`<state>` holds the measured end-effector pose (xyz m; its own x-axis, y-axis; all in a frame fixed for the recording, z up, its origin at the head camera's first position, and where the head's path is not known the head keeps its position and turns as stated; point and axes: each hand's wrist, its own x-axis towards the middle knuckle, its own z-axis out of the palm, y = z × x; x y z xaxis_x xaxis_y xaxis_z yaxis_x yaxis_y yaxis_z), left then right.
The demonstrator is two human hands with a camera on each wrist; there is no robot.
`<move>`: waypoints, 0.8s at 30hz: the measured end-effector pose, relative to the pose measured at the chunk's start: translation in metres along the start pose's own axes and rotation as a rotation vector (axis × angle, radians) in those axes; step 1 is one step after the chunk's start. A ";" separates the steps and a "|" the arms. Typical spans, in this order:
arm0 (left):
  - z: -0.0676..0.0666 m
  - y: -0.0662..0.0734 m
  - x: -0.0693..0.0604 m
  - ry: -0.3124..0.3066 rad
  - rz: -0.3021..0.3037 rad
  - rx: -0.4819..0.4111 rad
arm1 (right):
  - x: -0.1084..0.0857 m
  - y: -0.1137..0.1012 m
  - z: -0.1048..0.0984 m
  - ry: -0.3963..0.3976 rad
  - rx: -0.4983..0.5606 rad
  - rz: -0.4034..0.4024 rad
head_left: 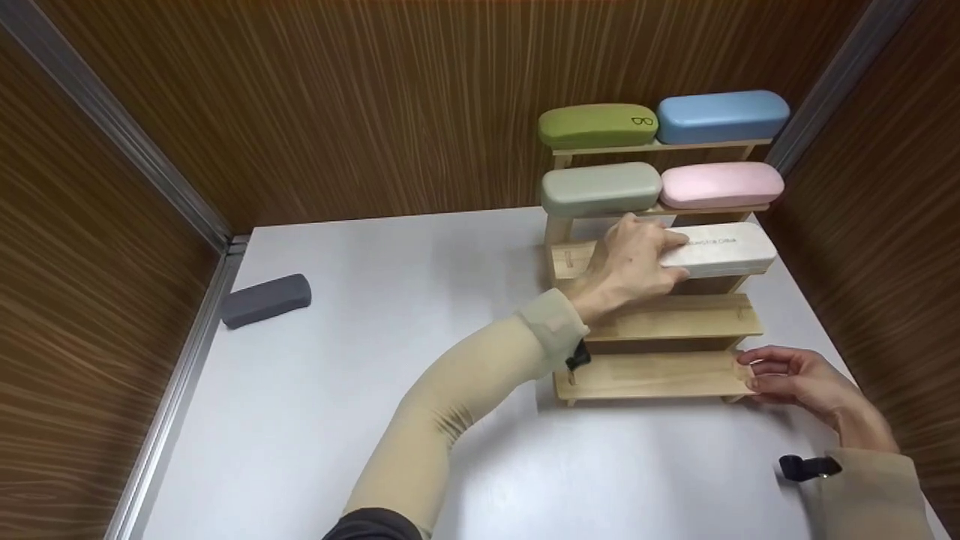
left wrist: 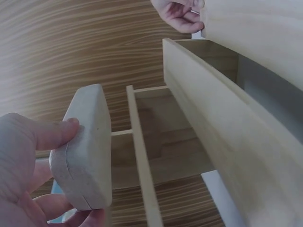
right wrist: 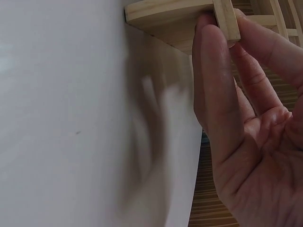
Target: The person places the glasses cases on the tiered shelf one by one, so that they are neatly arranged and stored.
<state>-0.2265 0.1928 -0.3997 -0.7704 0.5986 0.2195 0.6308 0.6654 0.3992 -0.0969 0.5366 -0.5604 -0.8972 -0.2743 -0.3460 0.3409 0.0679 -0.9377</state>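
Note:
A white glasses case (head_left: 724, 251) with small lettering sits at the right end of the middle step of a tiered wooden rack (head_left: 660, 375). My left hand (head_left: 634, 255) grips the case by its left end, thumb on one side and fingers on the other, as the left wrist view shows with the case (left wrist: 87, 146) close up. At the right end of the lowest step, my right hand (head_left: 814, 386) pinches the edge of the board; in the right wrist view its thumb and fingers (right wrist: 220, 80) close around the wooden corner (right wrist: 227, 21).
On the top step stand a green case (head_left: 596, 126) and a blue case (head_left: 724, 118). Below them are a sage case (head_left: 600, 187) and a pink case (head_left: 721, 185). A dark grey case (head_left: 266, 300) lies at the white table's left. Wood-grain panels (head_left: 337, 112) enclose the table.

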 end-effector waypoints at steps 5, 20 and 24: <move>0.011 0.007 0.012 -0.016 -0.004 0.020 | 0.000 0.000 0.000 -0.007 -0.002 -0.006; 0.033 0.015 0.031 -0.016 -0.006 0.160 | 0.003 -0.002 0.002 0.014 -0.069 0.013; 0.037 0.016 0.031 -0.024 -0.011 0.153 | 0.001 -0.002 0.001 0.024 -0.072 0.016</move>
<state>-0.2371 0.2382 -0.4191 -0.7759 0.6004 0.1938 0.6307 0.7310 0.2605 -0.0983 0.5354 -0.5588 -0.8987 -0.2492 -0.3610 0.3350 0.1413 -0.9316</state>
